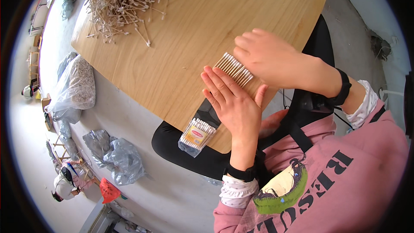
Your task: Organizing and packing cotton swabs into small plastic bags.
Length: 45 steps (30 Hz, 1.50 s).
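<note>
A flat row of wooden cotton swabs [234,69] lies side by side on the table near its front edge. My left hand [233,101] rests flat along the near-left side of the row, fingers stretched and the thumb out to the right. At the row's far-right side, my right hand [267,58] is curled with the knuckles up; its fingertips and anything inside them are hidden. A clear pack of cotton swabs [197,133] with a yellow and red label sits at the table's edge, left of my left wrist. Beside that pack is a dark flat object [208,113].
A large heap of loose cotton swabs [125,4] covers the far-left part of the wooden table [202,21]. Plastic bags [123,159] and a big filled clear sack [79,84] stand on the floor to the left. Another person [69,181] is at the lower left.
</note>
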Available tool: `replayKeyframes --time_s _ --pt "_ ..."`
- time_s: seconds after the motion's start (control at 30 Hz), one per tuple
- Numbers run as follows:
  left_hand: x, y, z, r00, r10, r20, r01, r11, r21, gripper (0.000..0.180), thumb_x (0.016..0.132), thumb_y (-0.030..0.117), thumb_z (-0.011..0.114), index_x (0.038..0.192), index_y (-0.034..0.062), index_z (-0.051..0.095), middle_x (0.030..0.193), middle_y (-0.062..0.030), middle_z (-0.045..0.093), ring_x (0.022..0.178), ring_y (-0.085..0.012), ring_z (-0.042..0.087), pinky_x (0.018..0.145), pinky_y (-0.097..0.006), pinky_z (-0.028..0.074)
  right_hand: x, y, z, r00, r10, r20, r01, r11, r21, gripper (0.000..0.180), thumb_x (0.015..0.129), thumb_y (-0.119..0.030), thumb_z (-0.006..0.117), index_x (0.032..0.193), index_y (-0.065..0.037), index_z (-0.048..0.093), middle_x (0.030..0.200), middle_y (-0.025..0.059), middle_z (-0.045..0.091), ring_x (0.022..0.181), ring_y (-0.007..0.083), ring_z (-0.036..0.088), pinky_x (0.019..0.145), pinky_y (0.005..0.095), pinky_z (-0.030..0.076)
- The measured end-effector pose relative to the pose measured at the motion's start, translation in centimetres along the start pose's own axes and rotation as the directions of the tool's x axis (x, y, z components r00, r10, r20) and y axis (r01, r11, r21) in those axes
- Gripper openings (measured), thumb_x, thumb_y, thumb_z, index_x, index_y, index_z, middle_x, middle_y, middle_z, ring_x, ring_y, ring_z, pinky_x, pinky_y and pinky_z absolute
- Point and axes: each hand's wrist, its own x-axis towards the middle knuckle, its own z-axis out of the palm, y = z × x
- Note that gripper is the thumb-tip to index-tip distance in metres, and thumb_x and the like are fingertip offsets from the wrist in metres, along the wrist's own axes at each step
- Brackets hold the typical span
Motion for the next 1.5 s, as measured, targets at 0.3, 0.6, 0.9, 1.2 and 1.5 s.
replayKeyframes --time_s 0.3,0.6,0.9,1.2,1.5 --pt "-0.1 0.4 0.4 1.0 0.009 -0.012 -0.008 1.0 0.02 0.116 0.083 0.071 0.06 0.152 -0.0128 0.021 0.16 -0.0288 0.021 0.152 -0.0403 0.015 0.124 -0.049 0.008 -12.2 5.0 -2.8 0.723 0.678 -0.133 -0.527 0.665 0.529 0.009 0.093 -0.005 0.059 0.1 -0.001 0.055 0.087 0.0061 0.06 0.079 0.0214 0.059 0.074 0.0311 0.047" --pt "-0.9 -0.8 0.6 0.97 0.005 -0.244 -0.039 0.99 -0.137 0.087 0.097 0.057 0.053 0.157 0.0026 0.023 0.163 -0.0252 0.017 0.151 -0.0444 0.017 0.119 -0.06 0.015 -24.4 12.7 -2.4 0.355 0.924 -0.14 -0.815 0.379 0.437 0.009 0.093 -0.006 0.062 0.1 -0.001 0.063 0.086 0.0015 0.063 0.08 0.0098 0.059 0.075 0.0259 0.048" --pt "-1.4 -2.0 -0.1 0.954 -0.069 -0.293 0.003 0.976 -0.218 0.079 0.1 0.05 0.05 0.156 -0.0001 0.023 0.162 -0.0268 0.019 0.151 -0.0429 0.017 0.12 -0.059 0.009 -21.2 5.6 -6.2 0.337 0.398 -0.853 -0.426 0.873 0.239 0.02 0.101 -0.015 0.058 0.115 -0.002 0.062 0.107 0.0113 0.066 0.099 0.0234 0.065 0.082 0.0341 0.054" --pt "-1.4 -2.1 0.2 0.927 -0.091 -0.364 -0.081 0.899 -0.43 0.071 0.096 0.019 0.053 0.155 -0.0043 0.021 0.162 -0.0296 0.015 0.151 -0.0442 0.016 0.12 -0.056 0.009 -18.5 3.6 -3.0 0.258 0.516 -0.817 -0.165 0.856 0.489 0.021 0.101 -0.015 0.056 0.116 -0.001 0.061 0.109 0.011 0.065 0.101 0.0232 0.064 0.084 0.0343 0.052" --pt "-1.5 -2.4 -0.5 0.903 -0.155 -0.4 -0.088 0.846 -0.526 0.063 0.095 0.014 0.044 0.151 -0.0074 0.023 0.162 -0.027 0.019 0.152 -0.0394 0.016 0.122 -0.049 0.011 -13.1 -1.9 -6.4 0.205 0.474 -0.856 -0.039 0.878 0.477 0.022 0.101 -0.015 0.054 0.116 -0.001 0.059 0.111 0.0108 0.065 0.104 0.0229 0.062 0.086 0.0345 0.049"
